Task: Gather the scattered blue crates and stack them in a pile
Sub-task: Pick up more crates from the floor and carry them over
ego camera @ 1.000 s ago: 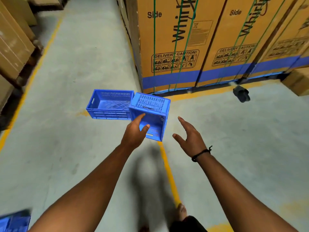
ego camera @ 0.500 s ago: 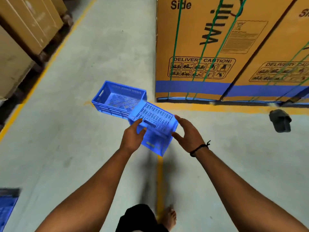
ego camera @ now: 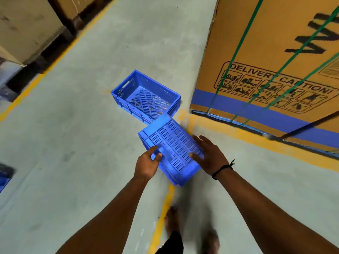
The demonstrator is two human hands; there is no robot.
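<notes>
Concrete warehouse floor, grey with yellow lines, carries the scene. At the centre of view a blue crate is held off the floor, tipped so that a slotted wall faces up. The left hand grips its 9 o'clock edge, thumb and forefinger pinching the plastic near a handle slot. The right hand presses its 3 o'clock edge with fingers fairly straight and the thumb laid on the slotted wall. A second crate stands upright and open on the floor just beyond, at 11 o'clock of the first and near touching it; a third crate shows at the 9 o'clock edge of view.

Judging by the thin perforated walls and the easy fingertip hold, the crate is light, stiff and hollow, hard rather than fragile, its smooth plastic somewhat slippery. The cut-out handle slots in the end walls, or the rim, look the surest places to take hold.

At 2 o'clock a carton bound with green straps reads "DELIVERY CAUTION!" above pictograms; large black letters higher up are cut off and unreadable
</notes>
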